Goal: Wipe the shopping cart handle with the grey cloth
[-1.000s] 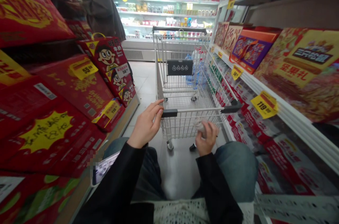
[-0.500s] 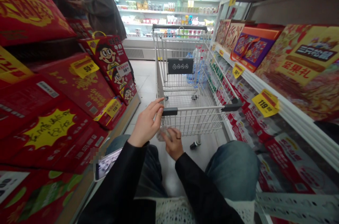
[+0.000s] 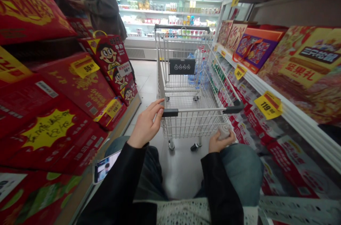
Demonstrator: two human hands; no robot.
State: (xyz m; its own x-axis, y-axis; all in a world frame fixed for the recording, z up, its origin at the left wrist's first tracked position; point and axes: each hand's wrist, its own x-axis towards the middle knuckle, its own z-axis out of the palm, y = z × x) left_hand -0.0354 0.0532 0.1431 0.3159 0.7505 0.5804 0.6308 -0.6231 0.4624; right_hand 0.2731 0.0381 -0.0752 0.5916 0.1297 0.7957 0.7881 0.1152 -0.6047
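In front of me stands a wire shopping cart (image 3: 197, 110) with black plastic corners. My left hand (image 3: 149, 122) grips its near left corner, the thumb beside the black corner piece and the fingers along the outside of the rim. Below the cart's near right side, by my right knee, is my right hand (image 3: 220, 143). Its fingers are closed around a greyish-white wadded cloth (image 3: 224, 132), which looks rolled or folded; part of it is hidden by the fingers.
Red gift boxes (image 3: 80, 86) are stacked at left, where a phone (image 3: 105, 168) with a lit screen lies. At right, a shelf (image 3: 287, 108) carries boxed snacks above wrapped packs. A person (image 3: 103, 5) stands at far left, before a lit refrigerated case (image 3: 170, 12).
My right hand has moved right with the wadded cloth, from beside my left hand to the cart's near right side. My left hand has stayed at the corner.
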